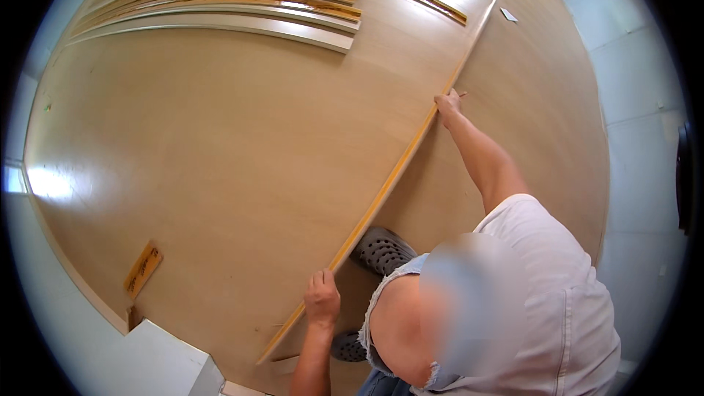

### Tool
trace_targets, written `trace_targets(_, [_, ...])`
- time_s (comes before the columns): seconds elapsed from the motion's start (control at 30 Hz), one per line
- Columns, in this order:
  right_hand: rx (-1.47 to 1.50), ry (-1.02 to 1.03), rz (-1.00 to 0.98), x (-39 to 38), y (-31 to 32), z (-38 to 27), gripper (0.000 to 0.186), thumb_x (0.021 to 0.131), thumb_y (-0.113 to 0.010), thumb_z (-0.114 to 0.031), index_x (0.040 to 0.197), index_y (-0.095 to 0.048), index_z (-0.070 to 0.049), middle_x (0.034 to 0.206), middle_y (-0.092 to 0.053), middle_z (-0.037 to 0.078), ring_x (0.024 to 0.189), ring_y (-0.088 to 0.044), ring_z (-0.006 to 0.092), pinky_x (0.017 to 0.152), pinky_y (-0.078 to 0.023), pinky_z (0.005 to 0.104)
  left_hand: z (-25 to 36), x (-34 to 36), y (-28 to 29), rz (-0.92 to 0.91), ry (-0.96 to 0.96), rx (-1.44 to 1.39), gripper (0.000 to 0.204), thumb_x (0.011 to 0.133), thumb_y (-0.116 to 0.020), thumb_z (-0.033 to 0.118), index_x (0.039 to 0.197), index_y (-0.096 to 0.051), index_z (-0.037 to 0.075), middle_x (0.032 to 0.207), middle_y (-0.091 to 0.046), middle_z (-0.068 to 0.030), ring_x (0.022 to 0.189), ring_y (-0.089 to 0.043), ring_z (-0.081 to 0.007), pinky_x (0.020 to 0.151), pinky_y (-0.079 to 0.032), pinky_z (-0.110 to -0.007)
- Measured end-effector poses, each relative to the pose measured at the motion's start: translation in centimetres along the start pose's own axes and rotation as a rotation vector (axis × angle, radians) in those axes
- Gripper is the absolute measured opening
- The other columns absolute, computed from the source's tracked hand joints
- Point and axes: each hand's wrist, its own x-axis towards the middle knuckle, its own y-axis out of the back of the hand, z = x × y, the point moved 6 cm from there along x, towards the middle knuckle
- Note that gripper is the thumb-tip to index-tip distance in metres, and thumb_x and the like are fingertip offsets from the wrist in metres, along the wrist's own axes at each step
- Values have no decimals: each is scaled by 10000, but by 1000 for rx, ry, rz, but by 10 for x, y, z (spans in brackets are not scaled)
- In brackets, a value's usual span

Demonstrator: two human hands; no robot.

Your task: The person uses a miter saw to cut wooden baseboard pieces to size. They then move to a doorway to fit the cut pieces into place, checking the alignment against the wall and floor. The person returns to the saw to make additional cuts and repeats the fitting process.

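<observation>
A long, thin strip of trim, pale with a yellow-orange edge, runs diagonally from the far right to the near left. My left hand is closed on it close to its near end. Farther along, my right hand grips it with the arm stretched out. Something slender, a finger or a thin object, juts out to the right of that hand; I cannot make out which. Below the strip, one of my dark grey clogs shows beside my bent, bare knee.
Several long trim boards lie stacked on the wood-toned floor at the far left. A short wood offcut with dark marks rests near the left wall. A small white piece lies beyond the strip's far end. A pale wall bounds the right.
</observation>
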Motion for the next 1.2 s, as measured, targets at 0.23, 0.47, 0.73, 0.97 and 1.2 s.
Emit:
trace_targets(0.23, [-26,43,-57,-18,-48,-41,479,753,-689,-91,1207,-614,42,1125,-699,194,1016,-667,297,893,-519,406,2,-11,-5,20,71,15,120,922,-657,111,908,-546,67,914,-596,-154,852,-622,-369,694,-529,-470])
trace_targets(0.47, [-16,212,-33,-4,-118,-64,557,771,-694,-116,1285,-580,67,1195,-690,240,1109,-666,363,930,-520,429,2,-25,-23,43,118,-38,125,921,-676,116,943,-568,59,911,-603,-167,845,-622,-387,691,-525,-481])
trace_targets(0.73, [-149,476,-14,-64,-245,-160,565,794,-727,-183,1286,-580,51,1149,-679,234,1074,-644,323,902,-513,434,-49,-39,-10,122,412,-54,146,920,-690,122,993,-585,50,923,-599,-188,847,-611,-406,731,-524,-493])
trace_targets(0.97, [149,313,-437,-70,-300,-209,416,784,-751,-229,1100,-627,11,1013,-653,164,940,-611,252,780,-506,391,-51,-15,9,235,380,146,176,917,-694,146,1034,-604,49,942,-622,-187,875,-631,-393,720,-529,-500])
trace_targets(1.2, [97,428,-757,-42,-302,-246,362,830,-758,-239,1101,-644,-27,922,-670,80,887,-623,195,779,-499,356,-57,31,43,205,328,15,151,924,-654,141,1042,-604,61,956,-625,-188,878,-648,-380,713,-556,-482])
